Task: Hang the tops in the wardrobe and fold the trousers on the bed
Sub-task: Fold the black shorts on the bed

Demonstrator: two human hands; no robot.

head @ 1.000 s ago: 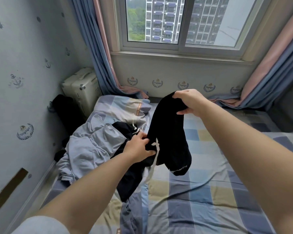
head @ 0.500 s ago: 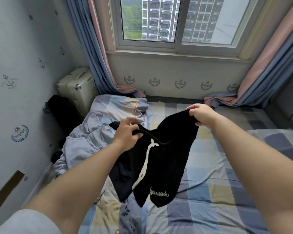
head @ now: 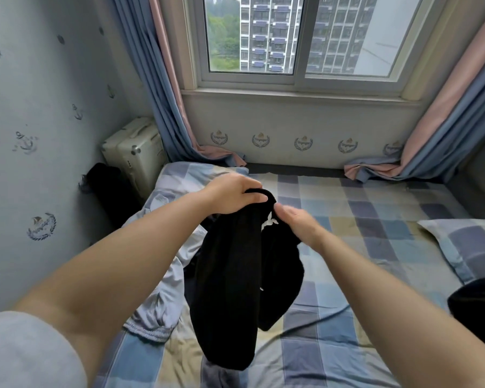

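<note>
Checked blue-and-beige bed [head: 361,233] under the window is carrying the work. Left hand [head: 233,196] and right hand [head: 297,224] are both gripping, fingers curled, the waistband of black drawstring trousers [head: 230,275], hanging above the bed's left side. Folding is barely starting; pale blue crumpled garment [head: 163,281] is lying unsorted at the left edge.

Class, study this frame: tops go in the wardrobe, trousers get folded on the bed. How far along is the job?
Done: nothing visibly; no folded garment shows and no wardrobe is in view. In hand: the left hand and right hand grip the waist of the black trousers, which hang unfolded above the bed. Left: fold these, then sort the light blue clothes heaped beside them.
</note>
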